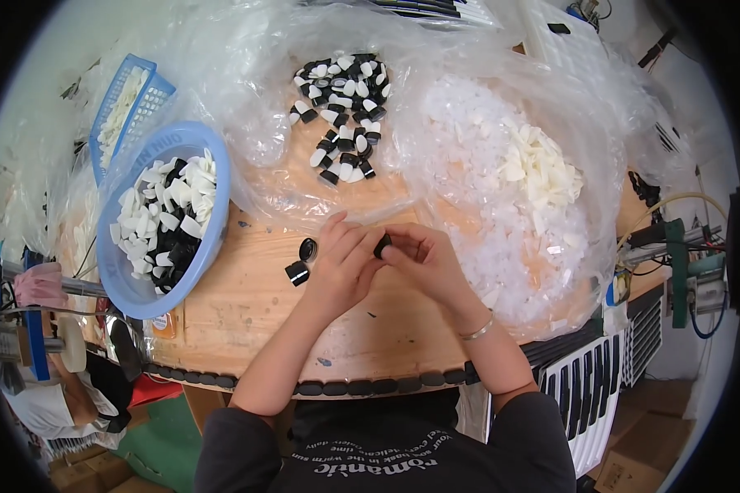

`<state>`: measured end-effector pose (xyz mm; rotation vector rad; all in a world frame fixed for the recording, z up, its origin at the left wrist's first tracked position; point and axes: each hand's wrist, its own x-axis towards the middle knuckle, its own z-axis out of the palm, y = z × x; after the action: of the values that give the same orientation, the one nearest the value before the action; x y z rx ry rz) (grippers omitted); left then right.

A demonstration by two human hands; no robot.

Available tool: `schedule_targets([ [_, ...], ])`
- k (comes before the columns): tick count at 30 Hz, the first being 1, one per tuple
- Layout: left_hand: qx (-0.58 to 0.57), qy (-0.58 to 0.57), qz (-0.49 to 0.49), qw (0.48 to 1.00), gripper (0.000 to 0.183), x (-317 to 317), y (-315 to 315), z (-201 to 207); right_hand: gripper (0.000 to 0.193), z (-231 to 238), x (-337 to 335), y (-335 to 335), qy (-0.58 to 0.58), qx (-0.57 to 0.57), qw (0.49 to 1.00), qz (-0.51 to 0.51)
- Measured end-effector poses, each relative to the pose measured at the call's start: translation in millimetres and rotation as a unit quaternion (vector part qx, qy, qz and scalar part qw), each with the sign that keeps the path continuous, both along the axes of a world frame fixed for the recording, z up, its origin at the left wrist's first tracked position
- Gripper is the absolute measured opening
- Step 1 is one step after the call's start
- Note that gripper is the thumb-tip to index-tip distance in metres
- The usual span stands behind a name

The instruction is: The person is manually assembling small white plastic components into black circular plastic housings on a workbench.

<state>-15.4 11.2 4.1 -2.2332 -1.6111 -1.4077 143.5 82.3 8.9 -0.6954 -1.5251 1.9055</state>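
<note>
Over the middle of the table, my two hands meet in front of me. My right hand (426,256) pinches a small round black cap (382,245) between thumb and fingers. My left hand (342,264) is held against it with its fingers curled in; what lies under them is hidden. Just left of my left hand, two black caps lie on the wooden tabletop (263,329), one open ring-like cap (307,249) and one cap with a pale band (297,273). Farther back spreads a pile of black caps with white rounded pieces (341,99).
A blue bowl (220,226) of white and black pieces stands at the left, with a blue basket (105,123) behind it. On the right, clear plastic sheeting (436,177) carries translucent bits and a heap of cream flat pieces (543,168). Another person (66,403) is at lower left.
</note>
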Motion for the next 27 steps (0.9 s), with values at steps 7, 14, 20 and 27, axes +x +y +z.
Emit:
schedule_targets([
  [7,-0.14,-0.259,0.0,0.956,0.031,2.8,-3.7,12.1,0.029,10.1,6.2,6.7,0.031,0.016,0.999,-0.035],
  [14,-0.243,-0.504,-0.08,0.825,0.015,-3.7,-6.1,-1.5,0.029,7.8,4.6,4.4,0.019,0.019,1.0,0.007],
  [20,-0.306,-0.433,-0.025,0.847,0.012,-6.0,-8.9,3.2,0.026,12.8,6.3,0.1,-0.01,0.045,0.999,0.025],
  [27,-0.298,-0.494,-0.03,0.816,0.007,-14.9,-5.6,5.8,0.025,11.9,2.4,2.8,0.006,0.039,0.999,-0.025],
])
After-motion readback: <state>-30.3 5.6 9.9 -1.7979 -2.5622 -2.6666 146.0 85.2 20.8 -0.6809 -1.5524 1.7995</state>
